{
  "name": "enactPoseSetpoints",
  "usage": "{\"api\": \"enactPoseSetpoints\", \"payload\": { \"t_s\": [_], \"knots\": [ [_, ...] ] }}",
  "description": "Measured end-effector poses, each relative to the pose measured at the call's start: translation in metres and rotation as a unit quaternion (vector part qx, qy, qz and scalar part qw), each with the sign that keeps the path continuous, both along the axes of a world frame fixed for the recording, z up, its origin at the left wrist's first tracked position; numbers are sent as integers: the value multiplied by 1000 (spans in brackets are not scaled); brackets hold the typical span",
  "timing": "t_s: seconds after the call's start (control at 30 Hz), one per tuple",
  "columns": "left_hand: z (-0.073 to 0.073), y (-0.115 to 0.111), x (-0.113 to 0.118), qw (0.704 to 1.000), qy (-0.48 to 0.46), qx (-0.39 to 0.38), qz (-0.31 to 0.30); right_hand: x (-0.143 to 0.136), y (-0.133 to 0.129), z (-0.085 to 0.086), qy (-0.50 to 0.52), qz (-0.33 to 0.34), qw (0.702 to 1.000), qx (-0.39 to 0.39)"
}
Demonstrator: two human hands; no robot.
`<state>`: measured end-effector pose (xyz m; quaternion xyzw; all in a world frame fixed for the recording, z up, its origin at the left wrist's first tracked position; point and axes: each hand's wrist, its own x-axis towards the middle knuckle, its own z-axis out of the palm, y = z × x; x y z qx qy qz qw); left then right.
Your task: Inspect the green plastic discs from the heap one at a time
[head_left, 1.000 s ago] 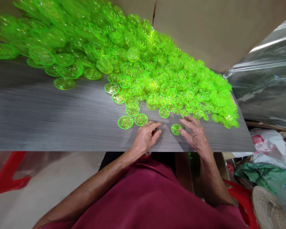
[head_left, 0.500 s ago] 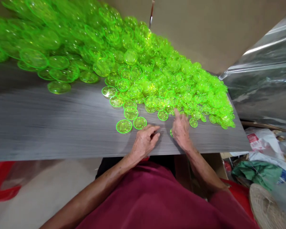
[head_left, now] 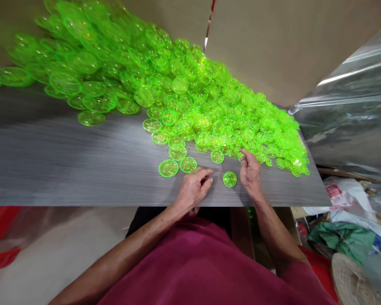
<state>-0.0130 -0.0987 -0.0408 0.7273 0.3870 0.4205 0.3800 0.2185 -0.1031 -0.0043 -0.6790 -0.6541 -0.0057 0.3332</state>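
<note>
A large heap of clear neon-green round plastic pieces (head_left: 178, 84) runs along the back of the grey table (head_left: 66, 169). My left hand (head_left: 193, 186) rests on the table near the front edge, thumb and fingers apart, with nothing between them. Just beyond it lie loose discs, one (head_left: 188, 164) close to its knuckles. My right hand (head_left: 250, 171) is at the heap's front edge, index finger stretched toward a disc, the other fingers curled; no held piece shows. A single green disc (head_left: 230, 178) lies flat between my hands.
Brown board (head_left: 273, 42) stands behind the heap. Clear plastic sheeting (head_left: 352, 97) hangs at the right. Below it are white bags (head_left: 349, 195), green cloth (head_left: 343, 237) and a woven round thing (head_left: 352, 279). Red plastic furniture (head_left: 0, 237) is at the lower left.
My right hand has moved right, uncovering the single disc between my hands. My left hand has stayed nearly in place. The view has shifted slightly.
</note>
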Motion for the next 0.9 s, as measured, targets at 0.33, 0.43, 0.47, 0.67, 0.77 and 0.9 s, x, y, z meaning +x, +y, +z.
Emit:
{"api": "enactPoseSetpoints", "payload": {
  "t_s": [0.33, 0.43, 0.47, 0.67, 0.77, 0.9],
  "knots": [
    [-6, 1, 1, 999, 1, 36, -22, -12, -40, 13, -6, 207, 959, -194],
    [-7, -1, 1, 993, -19, 87, -73, -22, -41, 8, 107, 181, 957, -201],
    [-6, -2, 2, 990, -29, 101, -96, -25, -42, 8, 157, 176, 948, -214],
    [-5, 0, 1, 986, -128, -25, -107, -44, -50, 12, 311, 197, 917, -154],
    [-6, 2, -1, 969, -170, -128, -128, -51, -52, 14, 211, 207, 954, -52],
    [-3, 3, -4, 969, -168, -123, -136, -58, -53, 20, 31, 212, 977, 7]
  ]
}}
